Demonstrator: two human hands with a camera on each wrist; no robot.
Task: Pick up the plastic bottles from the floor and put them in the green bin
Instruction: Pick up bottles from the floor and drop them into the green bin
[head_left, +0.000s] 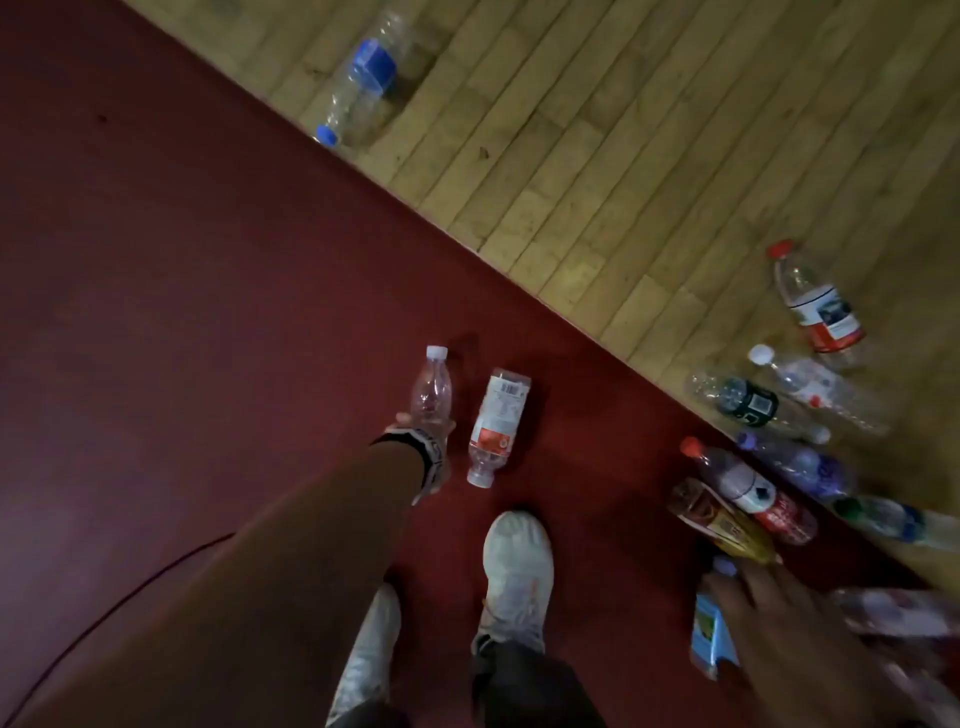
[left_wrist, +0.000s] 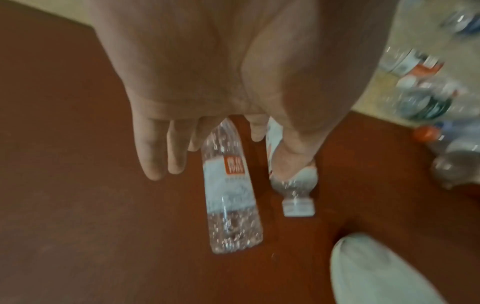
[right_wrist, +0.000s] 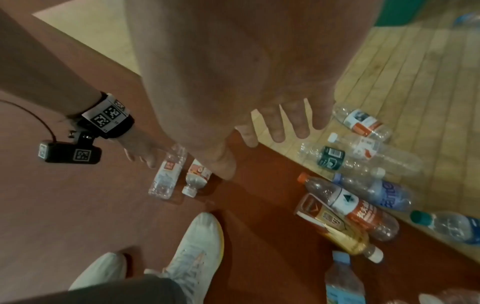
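**Both hands down among the scattered bottles**

Nearest the wrist cameras were the hands themselves. Largest in sight, the floor (head_left: 182, 312) was dark red, meeting pale wood boards (head_left: 649, 130) along a diagonal edge. A corner of the green bin (right_wrist: 400, 12) showed at the top of the right wrist view. Two pale shoes (head_left: 517, 566) stood on the red part. The left hand (left_wrist: 182, 86) hung with its fingers straight and spread over a clear white-capped bottle (head_left: 431, 395) lying on the red floor; whether they touched it could not be told. Just beside it lay a red-labelled bottle (head_left: 496, 423). The right hand (right_wrist: 233, 86), fingers spread and holding nothing, hovered over a cluster of bottles (right_wrist: 358, 197) straddling the edge. A blue-labelled bottle (head_left: 366, 80) lay well apart on the wood.
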